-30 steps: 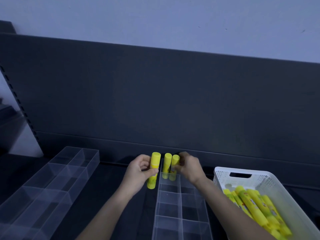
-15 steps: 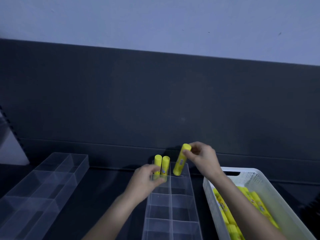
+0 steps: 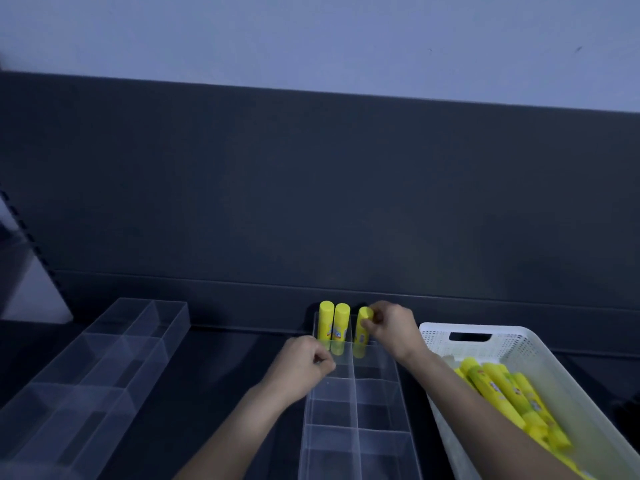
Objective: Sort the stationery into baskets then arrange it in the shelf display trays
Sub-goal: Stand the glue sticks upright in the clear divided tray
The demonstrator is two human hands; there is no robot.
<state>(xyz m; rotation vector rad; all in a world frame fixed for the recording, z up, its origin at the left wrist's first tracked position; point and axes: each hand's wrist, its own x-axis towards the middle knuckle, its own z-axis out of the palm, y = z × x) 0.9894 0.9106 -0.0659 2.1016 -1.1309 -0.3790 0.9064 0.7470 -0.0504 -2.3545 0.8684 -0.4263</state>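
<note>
two clear divided trays sit on the dark shelf (image 3: 214, 375), the left tray (image 3: 104, 358) near its left edge; the left hand (image 3: 304, 362) curls at the left wall of the middle tray (image 3: 356, 410), grip unclear; two glue sticks (image 3: 334, 322) stand upright in its far left compartment by the shelf's back edge; the right hand (image 3: 391, 329) pinches a third stick (image 3: 362, 325) in the far right compartment; a white basket (image 3: 519, 344) of more sticks (image 3: 502, 393) sits at the right edge

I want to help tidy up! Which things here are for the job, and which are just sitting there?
For the job:
right hand pinching a glue stick
two standing glue sticks
divided clear tray they go in
left hand by its edge
white basket of loose glue sticks

Just sitting there:
second clear tray on the left
dark back panel
</note>
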